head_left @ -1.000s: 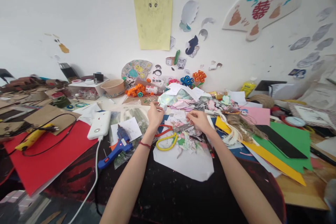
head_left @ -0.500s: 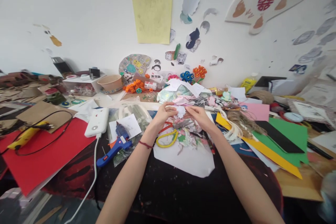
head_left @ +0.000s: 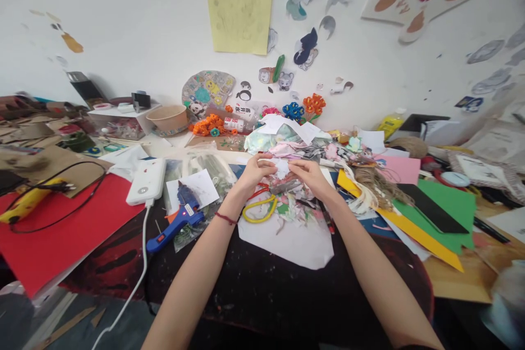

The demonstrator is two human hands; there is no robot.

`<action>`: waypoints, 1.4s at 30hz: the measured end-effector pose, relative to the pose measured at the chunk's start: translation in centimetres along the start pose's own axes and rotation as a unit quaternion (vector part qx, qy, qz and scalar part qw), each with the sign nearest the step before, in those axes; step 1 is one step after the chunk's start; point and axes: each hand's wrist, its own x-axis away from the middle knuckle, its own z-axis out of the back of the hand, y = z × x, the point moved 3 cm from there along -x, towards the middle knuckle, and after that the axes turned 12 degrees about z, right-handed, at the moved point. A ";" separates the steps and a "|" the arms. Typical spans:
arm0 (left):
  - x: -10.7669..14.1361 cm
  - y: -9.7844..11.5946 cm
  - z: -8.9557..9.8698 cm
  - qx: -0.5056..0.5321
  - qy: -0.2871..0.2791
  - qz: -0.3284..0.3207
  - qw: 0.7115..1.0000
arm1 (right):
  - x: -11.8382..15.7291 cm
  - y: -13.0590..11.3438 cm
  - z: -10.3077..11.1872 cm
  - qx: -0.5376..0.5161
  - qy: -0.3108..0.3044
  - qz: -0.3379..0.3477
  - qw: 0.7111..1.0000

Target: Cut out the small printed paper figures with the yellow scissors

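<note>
Between my two hands is a small pale piece of paper (head_left: 281, 168) with an uneven edge. My left hand (head_left: 259, 170) pinches its left side, and my right hand (head_left: 305, 173) pinches its right side. Beneath them, paper scraps (head_left: 297, 202) in pink, green and white lie heaped on a white sheet (head_left: 287, 243). Scissors with yellow handles (head_left: 260, 211) rest close below my left hand. Just beyond my fingers rises a pile of crumpled coloured paper or cloth (head_left: 266, 139), whose material I cannot tell for certain.
Left of my forearm lie a blue glue gun (head_left: 176, 224) and a white power bank (head_left: 146, 183) with a cable. Red card (head_left: 77, 224) covers the table's left side. To the right are yellow card (head_left: 422, 238), green card (head_left: 455, 213) and twine (head_left: 369, 178). Paper flowers (head_left: 314, 106) stand by the wall.
The view has tilted down slightly, so the wall sits higher in the picture. Both hands keep their pinch on the pale paper, with only a small shift of the fingers.
</note>
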 end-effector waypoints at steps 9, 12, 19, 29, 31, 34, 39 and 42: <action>0.6 0.2 -0.1 -0.010 0.016 0.012 1.000 | -0.1 0.3 0.4 0.030 0.010 0.004 0.999; 0.6 0.2 0.1 -0.017 0.029 0.010 0.999 | -0.2 0.5 0.8 0.041 0.019 0.003 0.999; 0.5 0.2 0.2 -0.033 0.043 0.008 0.998 | -0.3 1.0 1.7 0.058 0.049 -0.001 0.997; 0.2 -0.2 0.4 -0.062 0.031 -0.002 0.998 | -0.4 0.8 2.5 0.066 0.070 0.010 0.995; 0.1 -0.4 0.3 -0.068 0.028 -0.007 0.997 | -0.4 0.7 2.5 0.065 0.070 0.012 0.995; -0.1 -0.6 0.0 -0.083 0.016 -0.011 0.996 | -0.3 0.6 2.3 0.064 0.062 0.015 0.996; -0.3 -0.9 -0.6 -0.113 -0.002 -0.019 0.993 | -0.1 0.0 1.7 0.068 0.044 0.023 0.996; -0.5 -1.0 -0.7 -0.121 -0.010 -0.023 0.992 | 0.0 -0.2 1.4 0.072 0.035 0.028 0.996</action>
